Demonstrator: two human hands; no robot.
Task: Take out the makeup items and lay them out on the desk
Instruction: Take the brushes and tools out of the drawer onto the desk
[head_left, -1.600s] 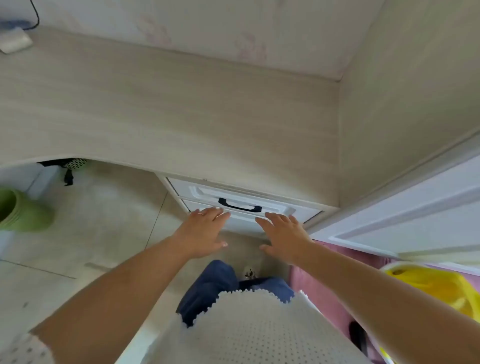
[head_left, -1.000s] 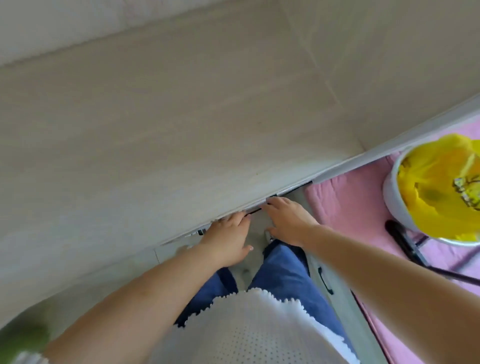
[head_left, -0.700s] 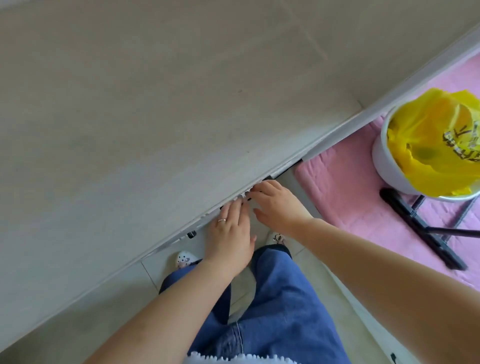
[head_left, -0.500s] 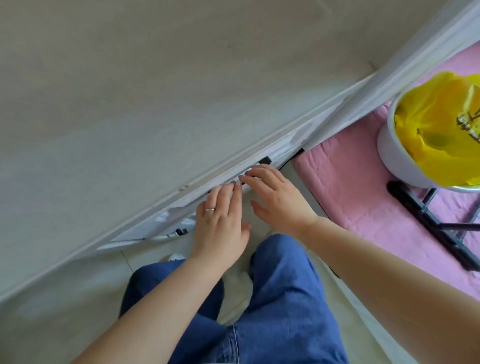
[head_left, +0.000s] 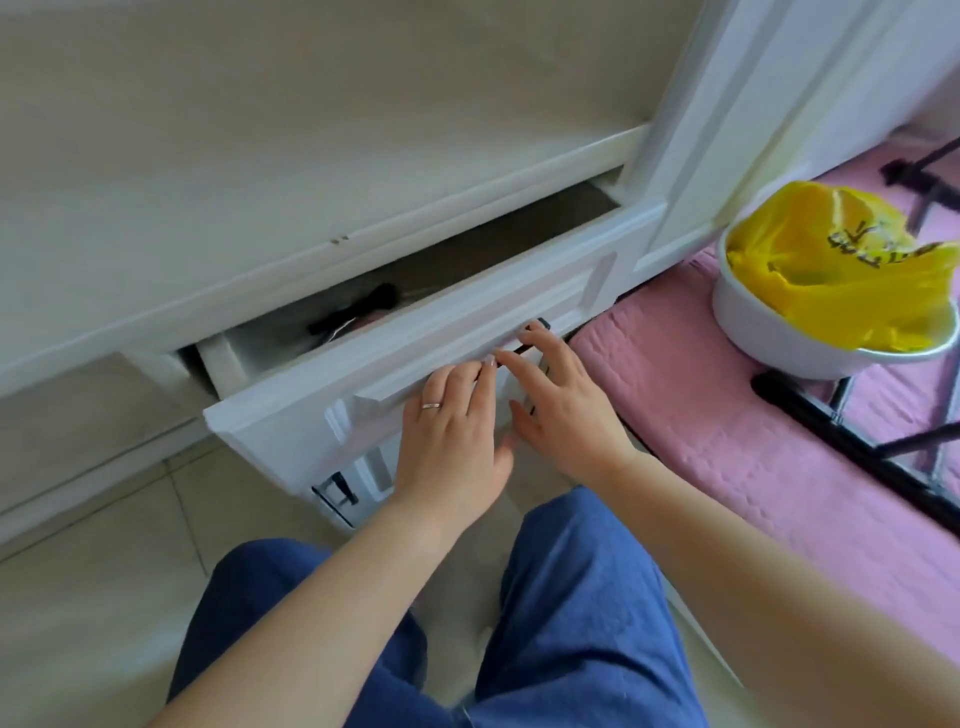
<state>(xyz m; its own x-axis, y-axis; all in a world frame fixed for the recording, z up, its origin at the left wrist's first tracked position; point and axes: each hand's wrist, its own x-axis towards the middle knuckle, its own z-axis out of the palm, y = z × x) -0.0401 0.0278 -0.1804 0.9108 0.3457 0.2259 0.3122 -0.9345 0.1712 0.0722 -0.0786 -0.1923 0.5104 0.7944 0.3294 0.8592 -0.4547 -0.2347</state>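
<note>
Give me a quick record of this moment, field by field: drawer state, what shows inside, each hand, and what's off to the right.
drawer: top drawer partly open
inside: a dark brush-like item, blurred
left hand: left hand lies on the drawer front, ring on one finger
right hand: right hand has fingertips at the dark handle; grip unclear
right side: white bin with yellow bag on a pink mat

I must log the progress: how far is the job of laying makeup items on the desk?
Done: the top drawer is partly open, showing a dark brush-like item inside. In hand: the left hand and right hand rest on the drawer front near its handle, fingers fairly straight, no grip on any item. Left: taking out every item; nothing lies on the desk where visible.
</note>
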